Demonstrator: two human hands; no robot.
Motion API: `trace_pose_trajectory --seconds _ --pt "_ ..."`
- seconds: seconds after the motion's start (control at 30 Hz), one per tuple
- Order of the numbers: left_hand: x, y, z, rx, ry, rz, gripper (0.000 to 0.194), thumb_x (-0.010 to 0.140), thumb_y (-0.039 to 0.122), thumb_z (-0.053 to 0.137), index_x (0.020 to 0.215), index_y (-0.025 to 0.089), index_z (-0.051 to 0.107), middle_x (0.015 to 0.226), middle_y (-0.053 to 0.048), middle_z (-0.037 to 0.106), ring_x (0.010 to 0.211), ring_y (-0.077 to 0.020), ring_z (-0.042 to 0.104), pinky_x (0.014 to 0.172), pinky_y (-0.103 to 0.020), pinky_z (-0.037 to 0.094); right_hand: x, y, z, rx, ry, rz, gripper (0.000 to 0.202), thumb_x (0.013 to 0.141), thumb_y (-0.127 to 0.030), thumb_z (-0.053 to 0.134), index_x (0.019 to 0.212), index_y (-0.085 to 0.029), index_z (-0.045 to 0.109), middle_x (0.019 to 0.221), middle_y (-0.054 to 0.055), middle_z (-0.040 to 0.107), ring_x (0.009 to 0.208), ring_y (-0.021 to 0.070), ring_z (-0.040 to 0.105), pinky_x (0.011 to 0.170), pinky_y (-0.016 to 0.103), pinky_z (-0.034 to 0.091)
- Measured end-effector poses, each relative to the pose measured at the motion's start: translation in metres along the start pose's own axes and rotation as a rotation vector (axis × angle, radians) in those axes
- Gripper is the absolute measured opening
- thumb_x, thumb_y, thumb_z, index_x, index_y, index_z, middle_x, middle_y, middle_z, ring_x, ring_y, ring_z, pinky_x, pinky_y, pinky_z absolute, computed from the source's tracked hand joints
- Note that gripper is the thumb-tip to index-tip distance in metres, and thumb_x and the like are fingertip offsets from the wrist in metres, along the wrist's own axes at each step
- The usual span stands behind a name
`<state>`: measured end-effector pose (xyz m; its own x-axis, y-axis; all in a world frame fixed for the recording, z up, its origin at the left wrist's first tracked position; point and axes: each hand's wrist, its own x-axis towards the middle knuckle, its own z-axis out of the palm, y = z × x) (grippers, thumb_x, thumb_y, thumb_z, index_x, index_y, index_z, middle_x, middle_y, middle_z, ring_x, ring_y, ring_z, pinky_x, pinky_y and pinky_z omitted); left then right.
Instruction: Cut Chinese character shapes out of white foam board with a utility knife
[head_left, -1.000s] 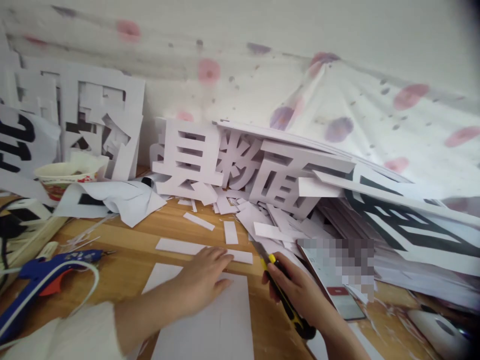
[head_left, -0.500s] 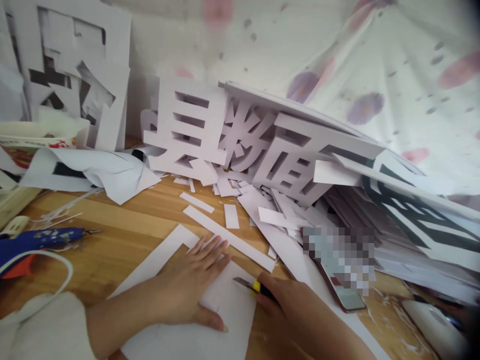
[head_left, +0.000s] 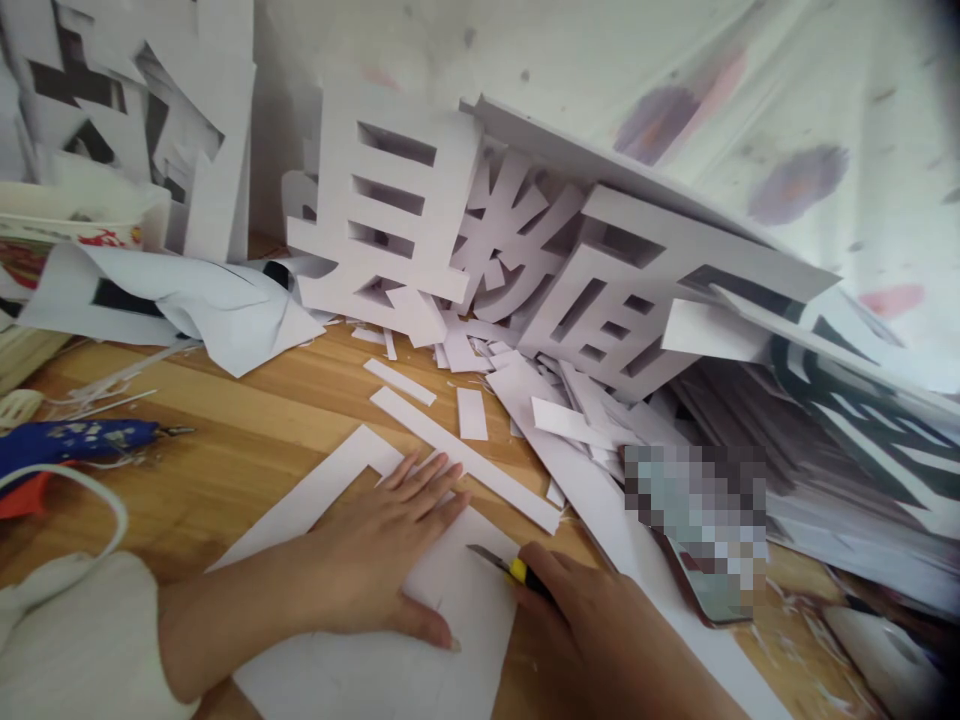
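My left hand [head_left: 409,535] lies flat with fingers spread on a white sheet of board [head_left: 360,660], which has a notch cut in its upper left part. In my right hand [head_left: 570,605] is a yellow and black utility knife [head_left: 517,568], its blade out and pointing left over the sheet. Whether the blade tip touches the board I cannot tell. Just beyond my left fingertips lies a long white strip [head_left: 465,460]. Smaller cut pieces, among them a short rectangle [head_left: 472,414], are scattered behind it.
Cut-out white characters [head_left: 390,215] lean against the patterned curtain [head_left: 570,70] at the back. A blue glue gun [head_left: 82,440] with a white cord is at the left. A partly blurred phone [head_left: 712,590] lies on the right, beside stacked sheets [head_left: 862,550].
The camera view has tilted down and shifted slightly, so the background sits higher. Both hands, the knife and the sheet keep nearly the same places relative to each other.
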<state>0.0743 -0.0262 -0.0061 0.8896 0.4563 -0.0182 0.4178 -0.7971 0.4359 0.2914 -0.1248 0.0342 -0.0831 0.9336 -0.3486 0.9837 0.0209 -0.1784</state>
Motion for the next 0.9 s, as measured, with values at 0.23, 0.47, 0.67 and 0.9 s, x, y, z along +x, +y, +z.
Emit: trace_pose_trajectory --seconds 0.23,0.47,0.67,0.9 --pt "0.0 -0.002 0.005 -0.02 0.012 0.009 0.1 0.064 0.08 0.04 0.139 0.016 0.027 0.149 -0.011 0.007 0.136 -0.0299 0.0 0.109 -0.046 0.0 -0.004 -0.004 -0.006 -0.001 0.026 -0.035 0.028 0.087 -0.032 0.051 0.112 -0.02 0.053 0.113 0.007 0.054 0.093 0.0188 0.056 0.076 0.038 0.048" --pt "0.001 -0.001 0.002 -0.016 -0.025 -0.008 0.1 0.064 0.08 0.041 0.139 0.015 0.026 0.148 -0.013 0.007 0.136 -0.0301 -0.001 0.109 -0.048 0.0 -0.002 -0.007 -0.009 -0.004 0.041 -0.073 0.029 0.087 -0.033 0.051 0.113 -0.019 0.053 0.114 0.007 0.054 0.093 0.0189 0.056 0.077 0.039 0.048" --pt "0.002 -0.001 0.002 -0.046 -0.021 -0.015 0.102 0.061 0.081 0.04 0.138 0.016 0.027 0.148 -0.013 0.009 0.136 -0.0302 -0.001 0.109 -0.047 0.0 0.001 -0.007 -0.009 -0.003 0.04 -0.076 0.031 0.087 -0.033 0.051 0.113 -0.018 0.052 0.113 0.008 0.054 0.093 0.0193 0.056 0.076 0.04 0.048" --pt "0.002 -0.001 0.001 -0.011 -0.053 -0.023 0.105 0.06 0.083 0.039 0.138 0.013 0.028 0.148 -0.014 0.008 0.136 -0.0299 -0.002 0.108 -0.046 -0.002 0.007 -0.002 -0.004 -0.014 -0.005 -0.064 0.028 0.087 -0.032 0.052 0.11 -0.017 0.054 0.109 0.007 0.056 0.088 0.0178 0.057 0.073 0.037 0.049"
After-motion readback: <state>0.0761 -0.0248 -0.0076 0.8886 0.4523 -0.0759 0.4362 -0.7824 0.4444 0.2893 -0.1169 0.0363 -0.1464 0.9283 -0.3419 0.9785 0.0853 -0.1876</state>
